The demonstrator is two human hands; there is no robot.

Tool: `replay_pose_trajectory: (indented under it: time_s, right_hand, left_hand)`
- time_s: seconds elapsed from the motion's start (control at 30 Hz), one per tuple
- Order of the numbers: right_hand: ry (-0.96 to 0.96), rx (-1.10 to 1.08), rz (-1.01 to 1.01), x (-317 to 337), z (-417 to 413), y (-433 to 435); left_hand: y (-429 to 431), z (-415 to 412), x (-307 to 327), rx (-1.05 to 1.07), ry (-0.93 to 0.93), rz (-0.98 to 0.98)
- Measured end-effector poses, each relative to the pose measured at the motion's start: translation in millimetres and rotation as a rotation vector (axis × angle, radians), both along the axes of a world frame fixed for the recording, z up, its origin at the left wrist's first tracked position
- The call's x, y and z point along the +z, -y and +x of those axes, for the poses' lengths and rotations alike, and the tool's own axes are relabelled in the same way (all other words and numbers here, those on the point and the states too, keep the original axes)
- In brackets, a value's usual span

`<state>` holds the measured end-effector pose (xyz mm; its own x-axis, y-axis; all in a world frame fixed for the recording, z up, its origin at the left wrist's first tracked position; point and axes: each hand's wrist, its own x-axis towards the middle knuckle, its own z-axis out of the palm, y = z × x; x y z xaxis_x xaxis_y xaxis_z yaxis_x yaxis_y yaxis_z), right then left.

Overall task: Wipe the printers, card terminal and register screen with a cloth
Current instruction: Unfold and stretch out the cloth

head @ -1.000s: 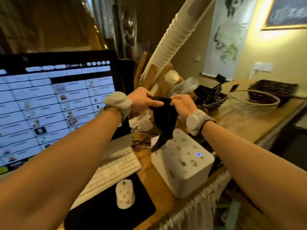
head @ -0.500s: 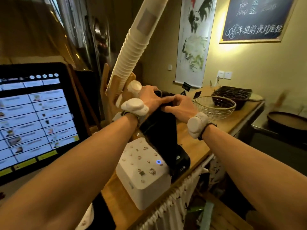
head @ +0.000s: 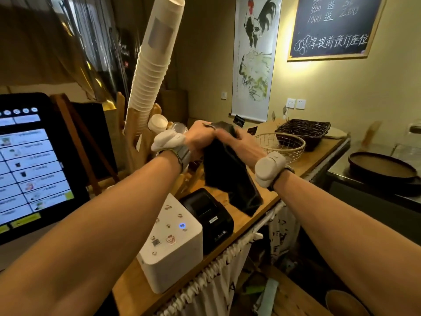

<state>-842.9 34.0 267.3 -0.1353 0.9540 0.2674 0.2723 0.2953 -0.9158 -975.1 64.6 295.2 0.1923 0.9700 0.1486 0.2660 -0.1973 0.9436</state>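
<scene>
A black cloth (head: 227, 176) is held up above a long wooden counter (head: 241, 215), its bunched top edge gripped by both hands. The left hand (head: 200, 139) and the right hand (head: 241, 144) are closed on the fabric close together, fingers curled round it, and the rest of the cloth is left hanging. Its lower corner is seen near the counter top, just right of a black receipt printer (head: 209, 215); whether it touches the wood cannot be told. The black printer is set directly beside a white cube-shaped printer dotted with small stickers (head: 173, 245), on which 1 blue light is lit. At far left, a black-framed register screen (head: 29, 165) is shown lit with rows of menu items. A tall leaning stack of white paper cups (head: 152, 65) is seen behind the hands. Farther along the counter, a round gold wire basket (head: 284, 142) is placed next to a dark woven basket (head: 305, 131).
</scene>
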Motion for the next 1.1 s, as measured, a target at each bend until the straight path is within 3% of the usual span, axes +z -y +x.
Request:
replay_pose_trajectory:
  time_s: [0.1,0.2,0.33,0.43,0.53,0.63,0.7,0.73,0.8,0.9,1.0,1.1]
  right_hand:
    - [0.045,-0.039,0.029,0.8,15.1,-4.3]
    - [0.181,-0.147,-0.031,0.5,24.3,-5.4]
    - [0.198,-0.333,-0.092,-1.0,29.8,-14.4]
    - [0.283,-0.386,-0.152,-0.3,33.1,-23.9]
    - [0.203,-0.441,-0.204,-4.8,43.0,-36.2]
    - [0.056,-0.455,-0.229,-2.1,50.7,-43.1]
    - [-0.203,-0.428,-0.275,-1.1,56.0,-45.0]
    - [-0.336,-0.359,-0.336,-2.2,57.9,-46.1]
    - [-0.510,-0.186,-0.474,-8.9,54.4,-48.0]
    - [-0.595,-0.183,-0.575,-15.1,48.2,-52.3]
    - [-0.621,-0.175,-0.597,-11.9,53.7,-47.7]
    - [-0.492,-0.151,-0.632,-8.6,67.4,-37.5]
  left_hand:
    - [-3.1,13.5,9.3,0.107,-0.296,0.137]
    - [-8.2,11.2,12.1,0.013,-0.720,0.106]
    - [-26.0,-1.7,9.4,-0.243,-0.917,-0.117]
    - [-34.6,-15.2,1.0,-0.331,-1.052,-0.118]
    - [-47.1,-34.9,-10.2,-0.455,-0.695,-0.312]
    - [-55.4,-51.5,-16.1,-0.548,0.079,-0.406]
    - [-52.7,-51.6,-25.0,-0.437,0.521,-0.373]
    - [-51.0,-48.9,-33.2,-0.368,0.589,-0.382]
    - [-42.7,-40.0,-50.2,-0.336,0.503,-0.457]
    - [-34.1,-26.3,-58.3,-0.427,0.419,-0.543]
    - [-37.9,-27.0,-46.9,-0.251,0.408,-0.545]
    - [-46.4,-32.4,-43.5,-0.100,0.362,-0.486]
